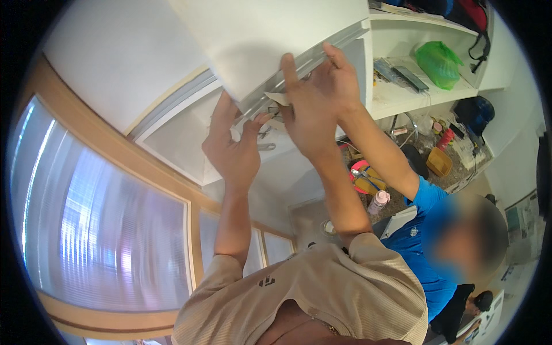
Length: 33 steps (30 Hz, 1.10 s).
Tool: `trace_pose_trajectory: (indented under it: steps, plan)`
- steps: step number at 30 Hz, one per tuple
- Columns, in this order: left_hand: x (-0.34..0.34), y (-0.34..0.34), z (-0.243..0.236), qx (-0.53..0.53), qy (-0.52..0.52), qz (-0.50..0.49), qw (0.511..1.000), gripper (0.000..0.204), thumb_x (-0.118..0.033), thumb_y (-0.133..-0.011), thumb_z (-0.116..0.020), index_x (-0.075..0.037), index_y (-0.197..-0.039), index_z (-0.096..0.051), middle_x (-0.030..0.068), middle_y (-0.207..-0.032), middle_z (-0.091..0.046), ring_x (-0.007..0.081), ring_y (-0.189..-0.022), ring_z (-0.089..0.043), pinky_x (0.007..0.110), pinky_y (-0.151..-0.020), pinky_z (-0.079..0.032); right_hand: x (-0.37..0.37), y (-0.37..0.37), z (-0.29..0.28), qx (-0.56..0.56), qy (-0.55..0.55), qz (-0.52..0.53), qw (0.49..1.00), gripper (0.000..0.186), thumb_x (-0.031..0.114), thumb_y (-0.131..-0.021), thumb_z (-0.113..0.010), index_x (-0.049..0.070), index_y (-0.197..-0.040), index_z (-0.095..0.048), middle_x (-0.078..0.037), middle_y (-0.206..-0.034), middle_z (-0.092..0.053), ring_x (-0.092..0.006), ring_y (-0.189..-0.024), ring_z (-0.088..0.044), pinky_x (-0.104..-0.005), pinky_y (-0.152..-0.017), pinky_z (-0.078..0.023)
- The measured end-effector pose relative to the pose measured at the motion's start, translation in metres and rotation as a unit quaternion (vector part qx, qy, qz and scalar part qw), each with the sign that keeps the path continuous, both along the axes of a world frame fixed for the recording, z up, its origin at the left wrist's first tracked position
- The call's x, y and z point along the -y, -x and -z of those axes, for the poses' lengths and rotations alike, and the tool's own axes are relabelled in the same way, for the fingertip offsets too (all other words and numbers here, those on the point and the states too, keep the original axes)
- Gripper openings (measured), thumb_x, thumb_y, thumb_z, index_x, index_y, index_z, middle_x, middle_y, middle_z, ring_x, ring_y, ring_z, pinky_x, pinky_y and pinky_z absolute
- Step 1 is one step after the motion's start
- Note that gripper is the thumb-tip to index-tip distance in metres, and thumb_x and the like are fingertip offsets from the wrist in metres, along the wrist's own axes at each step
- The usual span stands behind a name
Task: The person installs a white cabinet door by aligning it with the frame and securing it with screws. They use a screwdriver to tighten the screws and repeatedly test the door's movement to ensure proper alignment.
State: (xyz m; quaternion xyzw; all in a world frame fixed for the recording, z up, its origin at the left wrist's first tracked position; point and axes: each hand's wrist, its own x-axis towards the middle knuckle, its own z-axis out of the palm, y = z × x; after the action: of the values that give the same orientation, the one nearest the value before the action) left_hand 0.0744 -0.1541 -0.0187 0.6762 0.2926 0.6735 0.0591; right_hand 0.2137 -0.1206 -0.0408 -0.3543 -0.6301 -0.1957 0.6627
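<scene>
A white cabinet panel [264, 34] with a metal rail [351, 35] along its lower edge spans the top middle. My left hand [233, 146] grips the panel's left lower corner, thumb and fingers at its edge. My right hand [307, 118] holds the same edge farther right, index finger raised over the rail; a small pale flap [275, 98] sits between my hands. A co-worker's hand [345, 83] also holds the rail, just right of mine. Behind lies an open white cabinet [169, 129], with small metal pieces, too unclear to name, below the rail.
A co-worker in blue [417, 259] is close at my right; another person [451, 316] is farther back. A shelf [391, 100] holds a green bag [437, 63]. Below, a cluttered counter [460, 152] carries containers and a bottle [378, 202]. A wood-framed ribbed window [98, 201] fills the left.
</scene>
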Motion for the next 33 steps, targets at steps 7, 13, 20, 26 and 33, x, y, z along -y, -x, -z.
trace_pose_trajectory:
  steps: [7, 13, 20, 26, 33]
  plan:
    - [0.006, -0.005, -0.006, -0.028, 0.031, -0.014, 0.999, 0.074, 0.019, -0.082, -0.073, 0.007, -0.150, -0.047, 0.0172, -0.124, -0.072, 0.0199, -0.106, -0.068, 0.030, -0.093, -0.054, 0.010, -0.012, 0.001, -0.009, -0.040, -0.001, 0.999, 0.076, -0.014, -0.078, -0.072, -0.005, -0.150, -0.048, -0.018, -0.112, -0.069, -0.0315, -0.100, -0.070, -0.0334, -0.086, -0.055]
    - [-0.011, 0.011, 0.006, -0.069, -0.059, -0.046, 0.995, 0.079, 0.020, -0.083, -0.069, 0.002, -0.155, -0.041, 0.0168, -0.137, -0.066, 0.0223, -0.114, -0.066, 0.033, -0.099, -0.053, 0.037, -0.033, -0.010, -0.235, 0.136, -0.427, 0.863, 0.063, -0.005, -0.099, -0.056, -0.004, -0.157, -0.032, -0.017, -0.118, -0.062, -0.0171, -0.079, -0.067, -0.0267, -0.058, -0.055]
    - [-0.009, 0.018, -0.005, -0.156, -0.057, -0.084, 0.983, 0.066, 0.019, -0.085, -0.069, 0.001, -0.147, -0.053, 0.0170, -0.148, -0.057, 0.0255, -0.124, -0.063, 0.036, -0.093, -0.059, 0.020, -0.105, -0.035, -0.425, 0.147, -0.400, 0.799, 0.060, 0.005, -0.101, -0.056, -0.005, -0.154, -0.030, -0.011, -0.084, -0.066, -0.0135, -0.064, -0.061, -0.0262, -0.052, -0.050]
    - [-0.001, 0.009, -0.020, -0.136, 0.007, -0.069, 0.988, 0.065, 0.018, -0.087, -0.068, -0.001, -0.148, -0.053, 0.0137, -0.149, -0.057, 0.0245, -0.124, -0.062, 0.034, -0.088, -0.060, -0.041, -0.173, -0.044, -0.338, 0.326, -0.346, 0.812, 0.051, 0.009, -0.099, -0.059, -0.005, -0.146, -0.043, -0.010, -0.078, -0.066, -0.0125, -0.061, -0.057, -0.0271, -0.054, -0.049]
    - [-0.006, 0.014, -0.015, -0.081, -0.025, -0.071, 0.994, 0.070, 0.007, -0.078, -0.083, -0.009, -0.142, -0.062, 0.0077, -0.132, -0.070, 0.0158, -0.098, -0.067, 0.025, -0.069, -0.060, -0.002, -0.132, -0.035, -0.299, 0.287, -0.298, 0.860, 0.034, 0.015, -0.098, -0.066, -0.002, -0.127, -0.060, -0.003, -0.068, -0.061, -0.0095, -0.055, -0.053, -0.0260, -0.052, -0.042]
